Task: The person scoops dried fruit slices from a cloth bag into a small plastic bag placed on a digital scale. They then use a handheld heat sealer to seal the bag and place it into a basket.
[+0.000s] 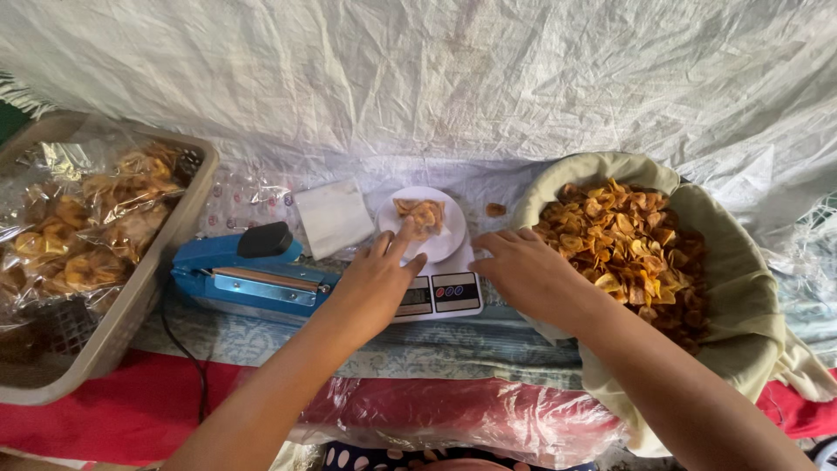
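Note:
A small white kitchen scale (443, 293) stands in the middle, with a white plate (449, 246) on top that carries a little heap of golden chips (420, 213). My left hand (377, 281) rests over the scale's left side, fingers apart, fingertips touching the plate's near edge. My right hand (530, 270) hovers palm down just right of the scale, fingers spread, holding nothing. Right of it sits a large cloth-lined basket (741, 288) full of golden chips (628, 244).
A blue bag sealer (244, 272) with a black knob lies left of the scale, its cord running down. A grey tray (131, 305) of filled clear bags stands far left. Flat empty bags (334, 216) lie behind. One loose chip (495, 209) lies by the plate.

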